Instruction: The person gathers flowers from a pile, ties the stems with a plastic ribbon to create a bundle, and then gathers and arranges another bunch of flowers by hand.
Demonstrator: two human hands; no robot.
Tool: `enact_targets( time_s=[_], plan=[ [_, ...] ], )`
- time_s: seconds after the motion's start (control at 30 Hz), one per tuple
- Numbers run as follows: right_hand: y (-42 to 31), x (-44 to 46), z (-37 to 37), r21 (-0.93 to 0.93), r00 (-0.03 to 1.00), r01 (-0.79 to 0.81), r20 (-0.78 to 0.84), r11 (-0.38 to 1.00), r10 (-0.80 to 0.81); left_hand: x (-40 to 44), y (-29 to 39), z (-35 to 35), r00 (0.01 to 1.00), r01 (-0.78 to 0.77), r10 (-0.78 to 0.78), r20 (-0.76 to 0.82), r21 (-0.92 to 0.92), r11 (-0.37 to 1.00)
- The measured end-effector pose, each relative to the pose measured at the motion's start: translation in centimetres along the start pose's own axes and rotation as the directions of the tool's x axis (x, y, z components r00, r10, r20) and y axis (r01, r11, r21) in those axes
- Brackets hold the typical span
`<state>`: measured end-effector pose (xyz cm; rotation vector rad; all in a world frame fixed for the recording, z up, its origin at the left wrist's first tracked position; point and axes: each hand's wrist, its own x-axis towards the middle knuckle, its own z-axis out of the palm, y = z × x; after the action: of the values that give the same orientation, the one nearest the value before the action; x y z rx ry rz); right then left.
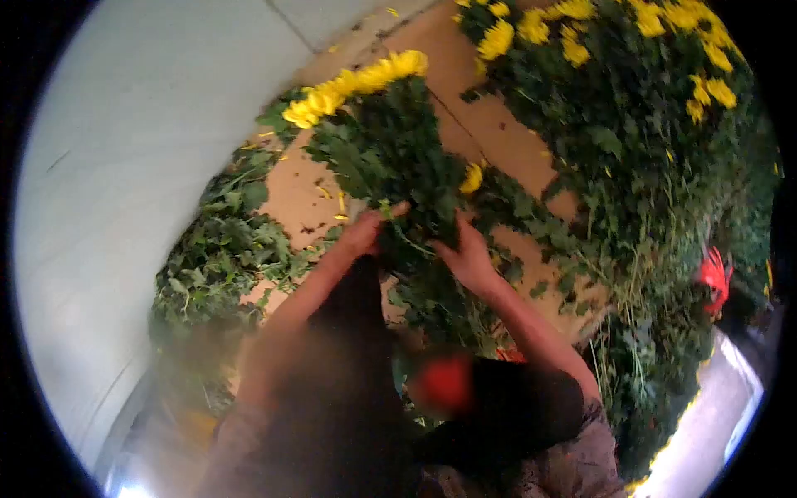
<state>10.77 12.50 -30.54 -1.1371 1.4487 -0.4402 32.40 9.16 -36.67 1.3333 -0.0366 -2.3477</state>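
A bunch of yellow chrysanthemums [382,137] lies between my two hands, its blooms lined up along the far end and its dark green leaves towards me. From the left, my left hand [365,231] is closed around the lower leafy part, with some fingers hidden in the foliage. On the opposite side my right hand [466,256] grips the same bunch, its thumb over the stems. The stem ends below the hands are dark and hard to make out. A single yellow bloom [471,178] sits just beyond my right hand.
A large heap of chrysanthemums [614,141] fills the right side. Loose leafy cuttings [220,245] lie on the left beside a pale wall [141,158]. Petals and bits litter the tan tiled floor [299,195]. A red object [714,280] rests at the right edge of the heap.
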Motion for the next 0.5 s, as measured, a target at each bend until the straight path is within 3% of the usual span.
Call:
enact_targets(
  time_s=[0.03, 0.07, 0.1, 0.17, 0.2, 0.23, 0.27, 0.3, 0.37, 0.43, 0.47, 0.5],
  plan=[
    [-0.2, 0.0, 0.3, -0.035, 0.998, 0.061, 0.033, 0.998, -0.06, -0.3, -0.1, 0.1, 0.999, 0.026, -0.026, 0.021, 0.007, 1.0],
    [-0.4, -0.2, 0.6, -0.066, 0.99, 0.125, 0.074, 0.99, -0.12, -1.1, 0.2, 0.6, 0.983, -0.181, 0.172, 0.062, 0.194, 0.964],
    [-0.7, -0.6, 0.9, -0.068, 0.993, 0.107, 0.059, 0.992, -0.103, -1.5, -0.1, 0.7, 0.983, -0.184, 0.185, 0.014, 0.183, 0.966],
    [-1.9, -1.2, 0.8, -0.396, 0.96, 0.253, 0.213, 0.882, -0.18, -2.5, -0.6, 0.9, 0.975, -0.193, 0.209, -0.082, 0.163, 0.967],
    [-3.1, -1.2, -0.3, -0.568, 0.934, 0.349, 0.28, 0.745, -0.224, -1.7, -1.8, -2.1, 0.96, -0.273, 0.279, 0.002, 0.216, 0.937],
    [-2.7, -0.8, -1.7, -0.581, 0.939, 0.338, 0.261, 0.74, -0.224, -1.4, -2.3, -3.8, 0.956, -0.293, 0.292, 0.034, 0.189, 0.937],
    [-1.8, -0.2, -4.0, -0.654, 0.901, 0.385, 0.112, 0.652, -0.42, -1.3, -2.3, -4.2, 0.959, -0.284, 0.281, 0.036, 0.141, 0.949],
    [-0.7, 0.0, -6.3, -0.73, 0.798, 0.406, -0.009, 0.55, -0.602, -1.1, -2.4, -4.6, 0.961, -0.276, 0.273, 0.038, 0.102, 0.956],
    [2.1, -0.4, -11.0, -0.875, 0.845, -0.034, -0.283, 0.482, -0.454, -0.7, -2.2, -4.8, 0.964, -0.266, 0.265, 0.04, 0.048, 0.963],
    [9.2, -1.9, -14.0, -0.947, 0.873, -0.161, -0.269, 0.28, -0.408, -0.3, -2.3, -4.8, 0.964, -0.262, 0.26, 0.05, 0.018, 0.965],
    [11.7, -2.1, -14.1, -0.949, 0.866, -0.167, -0.27, 0.267, -0.421, 0.0, -2.2, -4.8, 0.964, -0.262, 0.261, 0.056, 0.008, 0.965],
    [13.8, -2.0, -14.2, -0.922, 0.908, -0.138, -0.263, 0.361, -0.325, 0.2, -2.1, -4.8, 0.963, -0.263, 0.263, 0.062, 0.002, 0.965]
  ],
)
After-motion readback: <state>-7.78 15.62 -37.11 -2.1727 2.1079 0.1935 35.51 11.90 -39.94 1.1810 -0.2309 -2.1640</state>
